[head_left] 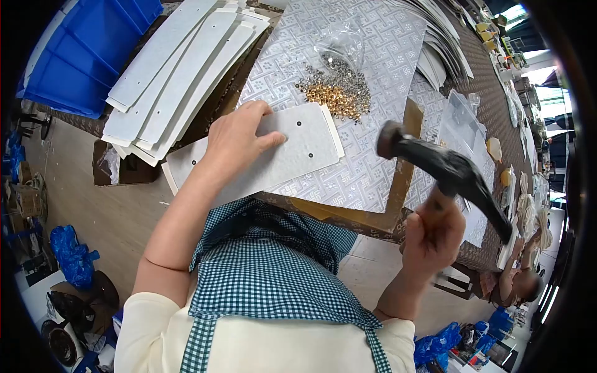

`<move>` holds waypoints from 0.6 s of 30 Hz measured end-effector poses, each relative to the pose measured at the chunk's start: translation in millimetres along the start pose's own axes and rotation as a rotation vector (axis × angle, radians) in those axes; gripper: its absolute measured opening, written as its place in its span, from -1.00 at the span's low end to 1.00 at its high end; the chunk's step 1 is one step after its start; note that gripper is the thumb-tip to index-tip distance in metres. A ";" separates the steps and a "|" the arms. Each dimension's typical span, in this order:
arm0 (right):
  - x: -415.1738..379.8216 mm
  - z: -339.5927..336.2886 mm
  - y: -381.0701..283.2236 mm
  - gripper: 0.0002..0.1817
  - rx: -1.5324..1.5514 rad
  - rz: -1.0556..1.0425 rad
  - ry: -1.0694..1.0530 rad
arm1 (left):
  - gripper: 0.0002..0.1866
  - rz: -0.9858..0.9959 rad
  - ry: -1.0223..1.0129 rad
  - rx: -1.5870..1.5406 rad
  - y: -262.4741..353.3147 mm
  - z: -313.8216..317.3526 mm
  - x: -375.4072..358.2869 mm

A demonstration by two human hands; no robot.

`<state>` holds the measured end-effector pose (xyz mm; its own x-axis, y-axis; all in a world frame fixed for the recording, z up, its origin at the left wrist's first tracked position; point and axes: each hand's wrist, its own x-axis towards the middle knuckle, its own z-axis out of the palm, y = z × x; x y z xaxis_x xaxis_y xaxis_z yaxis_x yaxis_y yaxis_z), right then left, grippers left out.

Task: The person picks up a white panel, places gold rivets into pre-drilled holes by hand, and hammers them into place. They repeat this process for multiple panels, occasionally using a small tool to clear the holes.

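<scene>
Hammer [457, 163] in the head view is held up over the table [476, 74] near its right corner, its blunt face pointing left, apart from everything below. The right hand [438, 233] is wrapped round the wooden handle close under the head. It looks heavy and hard at the head, so a firm grip on the handle suits it.

The left hand [236, 140], thumb spread from the fingers, rests on a white panel [295, 152] by the table's near edge, steadying rather than clasping it. The panel, with dark rings on it, seems light, thin and fairly stiff; it might slide on the shiny sheet [267, 71], so pressing flat or holding by the edges should work.

Beyond it are loose gold and silver studs [339, 96], small and probably slippery, best pinched singly. More panels [180, 68] are stacked to the left.
</scene>
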<state>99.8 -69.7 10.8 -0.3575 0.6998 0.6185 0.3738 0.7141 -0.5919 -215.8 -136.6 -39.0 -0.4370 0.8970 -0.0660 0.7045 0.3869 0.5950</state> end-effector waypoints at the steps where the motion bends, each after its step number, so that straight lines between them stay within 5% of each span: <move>1: 3.0 0.3 -5.5 -0.55 0.057 -0.033 0.004 | -0.49 0.008 0.002 -0.002 -0.4 0.5 0.2; 4: -5.9 15.9 -12.2 -0.62 0.224 0.040 -0.030 | -0.49 0.007 -0.001 -0.006 -1.9 -0.2 -0.1; 6: -0.2 35.3 -7.3 -0.72 0.048 0.015 -0.319 | -0.49 -0.012 -0.016 -0.013 -0.4 -2.1 -0.3; 7: -0.2 40.7 -1.5 -0.76 -0.313 -0.019 -0.635 | -0.49 -0.008 -0.014 -0.013 -0.5 -2.2 -0.8; 9: -2.0 55.5 8.5 -0.71 -0.357 0.130 -0.742 | -0.49 0.003 -0.007 -0.014 -1.0 -1.5 -0.3; 13: 18.8 30.0 -13.9 -0.70 -0.148 0.137 -0.425 | -0.48 0.020 0.007 -0.026 -5.4 0.6 0.7; 15: 21.3 19.9 -37.6 -0.76 0.228 0.256 -0.126 | -0.48 0.004 -0.005 -0.024 -3.0 -0.9 -0.1; 18: 18.9 22.3 -27.3 -0.76 0.437 -0.047 -0.043 | -0.47 0.017 0.001 0.002 -4.1 0.3 0.6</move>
<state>63.8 -75.5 27.1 -0.4045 0.6595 0.6336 -0.0375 0.6802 -0.7320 -218.8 -137.6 -41.7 -0.4249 0.9035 -0.0552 0.7133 0.3717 0.5942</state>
